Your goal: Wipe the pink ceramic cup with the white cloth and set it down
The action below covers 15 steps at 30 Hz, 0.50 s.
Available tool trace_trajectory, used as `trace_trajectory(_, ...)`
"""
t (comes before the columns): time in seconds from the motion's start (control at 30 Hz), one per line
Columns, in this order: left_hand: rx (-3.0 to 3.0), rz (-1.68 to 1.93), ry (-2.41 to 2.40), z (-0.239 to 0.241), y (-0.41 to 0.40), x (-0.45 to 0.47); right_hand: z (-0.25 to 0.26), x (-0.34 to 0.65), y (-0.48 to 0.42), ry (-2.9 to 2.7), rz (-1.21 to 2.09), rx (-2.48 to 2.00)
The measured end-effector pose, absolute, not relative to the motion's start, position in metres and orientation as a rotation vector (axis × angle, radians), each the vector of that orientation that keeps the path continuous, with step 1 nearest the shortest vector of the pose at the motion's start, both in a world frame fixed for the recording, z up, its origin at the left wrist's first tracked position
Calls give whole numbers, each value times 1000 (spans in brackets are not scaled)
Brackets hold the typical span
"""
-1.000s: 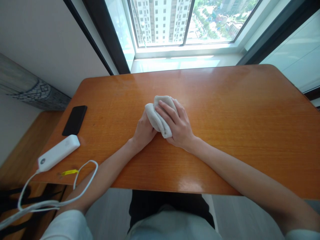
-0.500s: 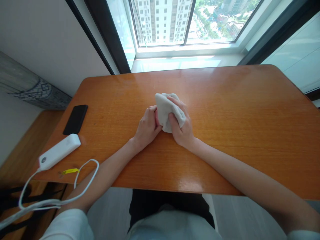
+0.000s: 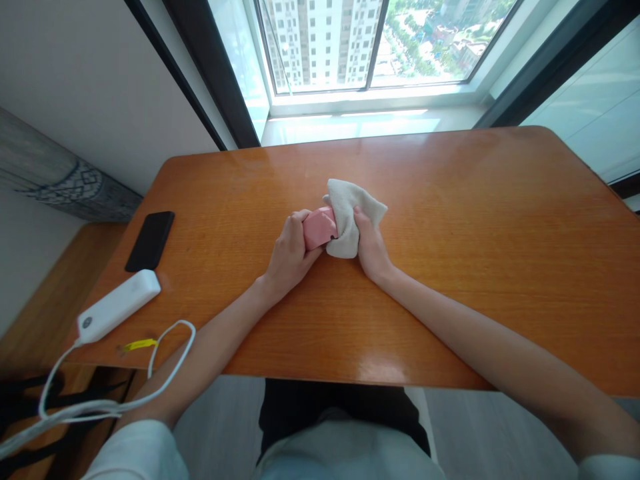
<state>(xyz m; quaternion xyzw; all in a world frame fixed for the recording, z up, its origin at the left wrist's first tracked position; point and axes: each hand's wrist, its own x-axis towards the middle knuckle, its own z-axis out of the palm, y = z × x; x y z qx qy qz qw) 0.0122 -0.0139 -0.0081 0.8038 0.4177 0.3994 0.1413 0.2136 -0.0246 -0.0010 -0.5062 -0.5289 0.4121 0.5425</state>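
Note:
Over the middle of the wooden table (image 3: 480, 293), my left hand (image 3: 293, 248) is closed round a small pink object (image 3: 319, 228). Its faces look angular and glossy, with a dark spot near its lower right corner; I cannot make out its kind. A pale grey cloth (image 3: 345, 200) covers the right end of the pink object. My right hand (image 3: 371, 250) grips the cloth, thumb on top and its fingers hidden behind the folds. The two hands are close but apart, with the pink object and the cloth between them.
To the left lie a black phone (image 3: 150, 241) and a white power strip (image 3: 119, 307). Its white cable (image 3: 90, 408) loops over my left forearm. A yellow tag (image 3: 140, 345) sits near the front edge. Behind the table is a window (image 3: 370, 47).
My right hand and the cloth have shifted a little right, and the cloth has opened out. More of the pink object now shows beside my left hand, which has hardly moved.

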Motion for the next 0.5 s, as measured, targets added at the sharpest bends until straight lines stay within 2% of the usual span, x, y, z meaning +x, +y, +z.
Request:
trace_trajectory(0.1,2305,1153,1210,-7,-14,12,2,210,-33,-1245,926,-1206)
trace_trajectory(0.33,2273,1147,1221,-18,-11,8,11,215,-42,-1923,209,-879)
trace_trajectory(0.5,2262,1157,1117,-46,-1,9,18,209,-51,-2176,41,-896)
